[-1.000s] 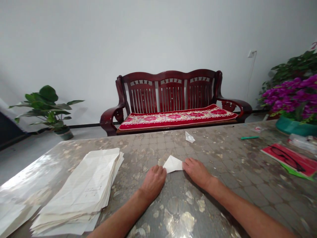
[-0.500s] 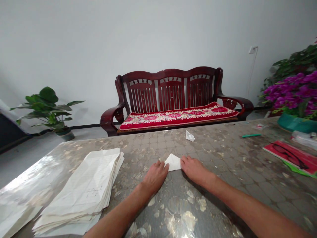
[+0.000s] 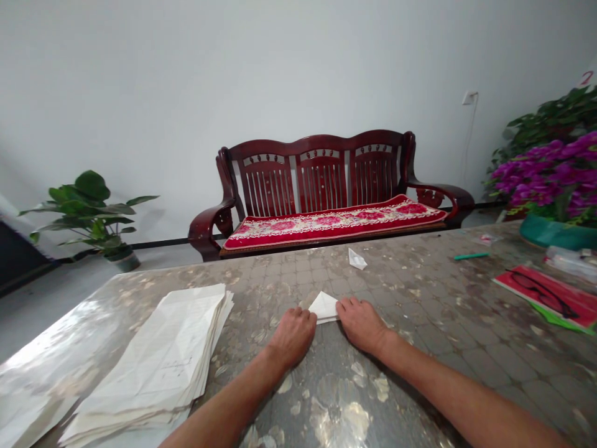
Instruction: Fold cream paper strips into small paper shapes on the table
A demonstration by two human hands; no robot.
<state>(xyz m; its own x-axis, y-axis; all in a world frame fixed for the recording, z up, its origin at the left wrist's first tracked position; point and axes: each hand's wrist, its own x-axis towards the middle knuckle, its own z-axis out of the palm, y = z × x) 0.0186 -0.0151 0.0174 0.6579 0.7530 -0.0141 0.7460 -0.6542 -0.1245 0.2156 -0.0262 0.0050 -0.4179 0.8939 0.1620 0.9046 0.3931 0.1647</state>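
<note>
A small folded white paper (image 3: 323, 308) lies on the mottled glass-topped table (image 3: 420, 292), its tip pointing away from me. My left hand (image 3: 293, 336) presses its curled fingers against the paper's left end. My right hand (image 3: 360, 324) has its fingertips on the right end, so the hands nearly meet. Parts of the paper's ends are hidden under my fingers. Farther up the table lies a second small folded paper (image 3: 357, 259).
A thick stack of creased paper sheets (image 3: 158, 354) lies to my left on the table. To the right are a green pen (image 3: 471, 256), glasses on a red booklet (image 3: 543, 295) and a plastic packet (image 3: 571, 262). Beyond the table stand a wooden bench, potted plants and flowers.
My hands have drawn closer together, mainly the right hand moving left. The folded paper between them looks narrower. The view has shifted slightly.
</note>
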